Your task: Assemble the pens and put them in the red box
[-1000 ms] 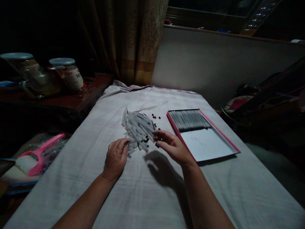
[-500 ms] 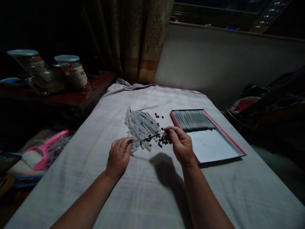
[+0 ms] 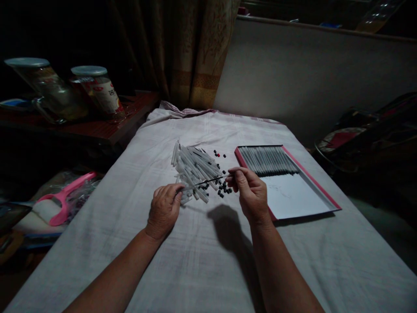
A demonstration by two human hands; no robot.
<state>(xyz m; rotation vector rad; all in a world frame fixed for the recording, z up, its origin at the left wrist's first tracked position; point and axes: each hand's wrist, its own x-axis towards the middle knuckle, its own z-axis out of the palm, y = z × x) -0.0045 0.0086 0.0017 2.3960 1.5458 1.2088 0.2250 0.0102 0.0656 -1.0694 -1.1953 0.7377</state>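
- left hand [image 3: 163,208]: fingers pinched on a clear tube [image 3: 188,188] at the near edge of the tube pile [image 3: 192,165].
- right hand [image 3: 250,195]: fingers pinched on the dark refill [image 3: 211,180], which ran to that tube, above the black caps [image 3: 224,188].
- tray [image 3: 293,201] sat just right, on the bench [image 3: 195,261].

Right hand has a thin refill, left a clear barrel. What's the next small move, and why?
Probably slide the refill in the right hand leftward into the barrel held by the left hand: its end sits at the barrel's mouth, roughly in line.
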